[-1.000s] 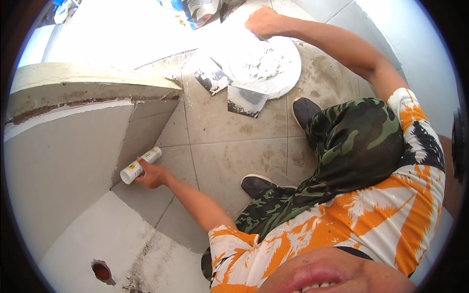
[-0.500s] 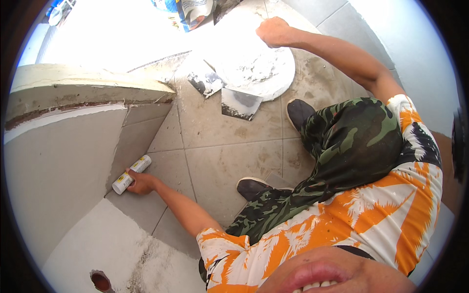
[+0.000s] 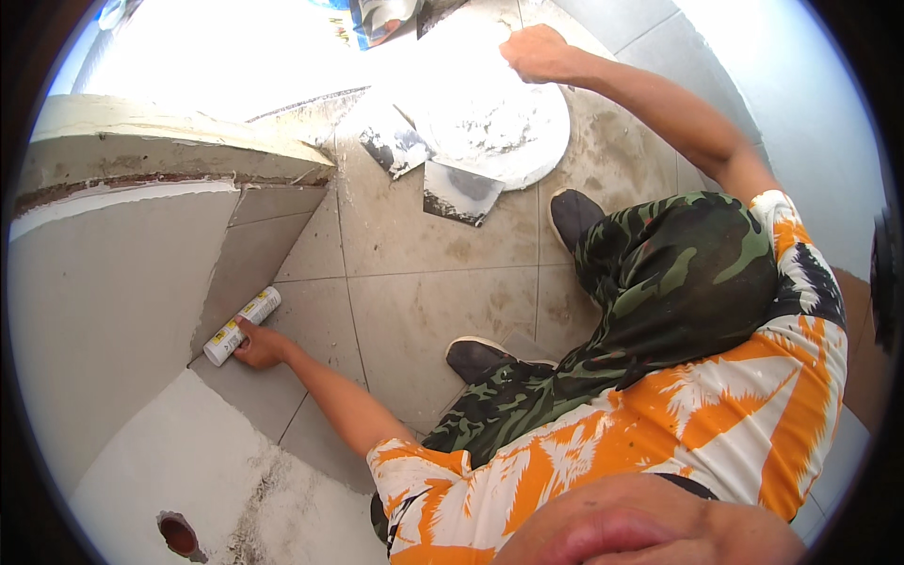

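Note:
My left hand [image 3: 258, 345] is closed on a white cylindrical container [image 3: 243, 325] with a yellow-marked label. The container lies on its side on the floor tiles, at the foot of a low wall. My right hand [image 3: 539, 54] is in a fist above the far edge of a round white tub [image 3: 556, 141] of lumpy white paste [image 3: 490, 122]. Glare washes out that area, so whatever the fist may hold cannot be made out. Beside the tub lie two dark square plates smeared with white, one nearer [image 3: 461, 193] and one farther left [image 3: 394, 141].
Grey tiles cover the dusty floor [image 3: 443, 306]. The low wall [image 3: 122, 273] with a raw, broken top edge stands at left. Near the lower left, a round hole [image 3: 179, 537] opens in a pale surface. Colourful bags [image 3: 384, 17] lie at the far side. My shoes [image 3: 574, 221] stand mid-floor.
The whole view has shifted slightly. My left hand still grips the container at the wall's foot, and the container shows more yellow label. My right fist stays over the tub.

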The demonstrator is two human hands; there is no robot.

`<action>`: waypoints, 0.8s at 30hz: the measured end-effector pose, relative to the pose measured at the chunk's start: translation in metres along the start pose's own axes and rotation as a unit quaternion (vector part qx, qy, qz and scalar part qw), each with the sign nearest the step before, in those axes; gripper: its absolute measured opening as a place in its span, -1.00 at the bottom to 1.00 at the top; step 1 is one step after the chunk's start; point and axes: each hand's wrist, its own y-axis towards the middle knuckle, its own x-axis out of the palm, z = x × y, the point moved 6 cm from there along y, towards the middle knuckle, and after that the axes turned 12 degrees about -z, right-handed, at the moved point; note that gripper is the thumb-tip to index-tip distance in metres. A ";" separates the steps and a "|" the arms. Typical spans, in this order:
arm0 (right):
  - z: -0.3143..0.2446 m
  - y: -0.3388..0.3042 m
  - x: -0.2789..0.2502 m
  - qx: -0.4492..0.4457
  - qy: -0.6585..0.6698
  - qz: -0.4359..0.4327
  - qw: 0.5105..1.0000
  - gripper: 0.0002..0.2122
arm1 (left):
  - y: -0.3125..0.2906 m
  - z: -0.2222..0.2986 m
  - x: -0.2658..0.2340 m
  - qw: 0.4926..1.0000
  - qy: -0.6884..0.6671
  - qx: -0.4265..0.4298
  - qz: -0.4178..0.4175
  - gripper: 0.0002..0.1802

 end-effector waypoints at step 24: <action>-0.035 -0.082 0.008 -0.044 0.093 -0.019 0.994 -0.84 | -0.299 0.147 0.170 0.814 0.147 0.165 -0.537 -0.53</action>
